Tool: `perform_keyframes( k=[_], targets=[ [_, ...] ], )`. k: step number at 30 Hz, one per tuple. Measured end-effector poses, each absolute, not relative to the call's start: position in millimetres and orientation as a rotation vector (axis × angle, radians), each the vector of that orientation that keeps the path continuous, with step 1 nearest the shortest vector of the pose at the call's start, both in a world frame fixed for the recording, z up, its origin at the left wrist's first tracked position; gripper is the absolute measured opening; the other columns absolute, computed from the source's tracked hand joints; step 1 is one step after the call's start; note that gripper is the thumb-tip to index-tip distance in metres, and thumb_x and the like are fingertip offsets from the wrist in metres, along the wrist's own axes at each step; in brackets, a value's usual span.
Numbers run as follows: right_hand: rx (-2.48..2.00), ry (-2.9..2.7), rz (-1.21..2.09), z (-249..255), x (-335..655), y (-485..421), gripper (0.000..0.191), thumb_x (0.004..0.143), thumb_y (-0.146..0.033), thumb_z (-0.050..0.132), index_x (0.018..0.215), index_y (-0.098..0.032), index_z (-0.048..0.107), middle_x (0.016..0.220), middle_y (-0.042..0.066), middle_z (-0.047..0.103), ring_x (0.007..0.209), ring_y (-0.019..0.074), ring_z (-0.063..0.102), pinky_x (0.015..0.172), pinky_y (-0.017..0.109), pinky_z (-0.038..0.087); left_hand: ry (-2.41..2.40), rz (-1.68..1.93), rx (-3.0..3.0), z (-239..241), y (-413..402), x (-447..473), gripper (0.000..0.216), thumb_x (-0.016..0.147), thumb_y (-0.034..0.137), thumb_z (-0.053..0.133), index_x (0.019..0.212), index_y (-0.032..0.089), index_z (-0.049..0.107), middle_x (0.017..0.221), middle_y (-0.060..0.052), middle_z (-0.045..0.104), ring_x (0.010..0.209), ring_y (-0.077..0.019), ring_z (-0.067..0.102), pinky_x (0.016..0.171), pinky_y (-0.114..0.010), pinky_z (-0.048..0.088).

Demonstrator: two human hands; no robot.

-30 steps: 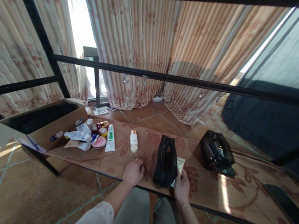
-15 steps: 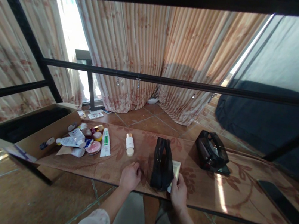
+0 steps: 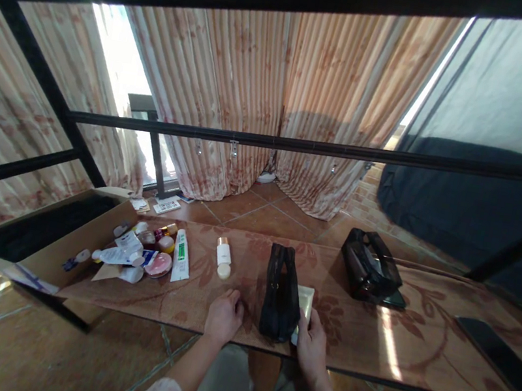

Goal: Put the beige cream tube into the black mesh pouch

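A black zip pouch [image 3: 281,291] stands upright on the patterned wooden board [image 3: 368,331], just in front of me. My right hand [image 3: 311,343] is closed on a flat pale sachet [image 3: 304,301] that lies against the pouch's right side. Left of the pouch my left hand [image 3: 224,314] rests on the board with its fingers curled and nothing seen in it. A small white bottle [image 3: 222,254] with a round cap lies a little beyond the left hand.
A heap of toiletries [image 3: 147,253], with a white tube [image 3: 181,255], lies at the board's left end beside an open cardboard box [image 3: 44,234]. A second black bag [image 3: 370,272] sits at the back right, a dark phone [image 3: 502,361] far right. A black bar [image 3: 299,143] crosses above.
My right hand has slid the sachet closer against the pouch's side. The view has shifted a little; the left hand stays where it was.
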State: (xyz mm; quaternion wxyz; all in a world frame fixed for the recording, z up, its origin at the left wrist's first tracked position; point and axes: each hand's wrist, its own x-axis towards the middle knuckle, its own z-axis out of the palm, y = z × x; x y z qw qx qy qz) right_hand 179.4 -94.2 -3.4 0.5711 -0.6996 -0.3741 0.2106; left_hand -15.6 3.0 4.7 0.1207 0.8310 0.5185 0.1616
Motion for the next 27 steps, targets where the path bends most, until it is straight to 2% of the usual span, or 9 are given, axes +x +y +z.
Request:
perform_keyframes(
  k=[27],
  targets=[
    [-1.700, -0.879, 0.490, -0.4, 178.9, -96.4, 0.050, 0.082, -0.061, 0.043, 0.096, -0.016, 0.062, 0.075, 0.005, 0.066, 0.077, 0.0227, 0.059, 0.070, 0.030, 0.043, 1.475, 0.523, 2.378, 9.1, -3.8, -18.8, 0.016, 0.087, 0.017, 0.040, 0.082, 0.021, 0.055, 0.089, -0.003, 0.059, 0.084, -0.0152, 0.056, 0.074, -0.026, 0.036]
  ],
)
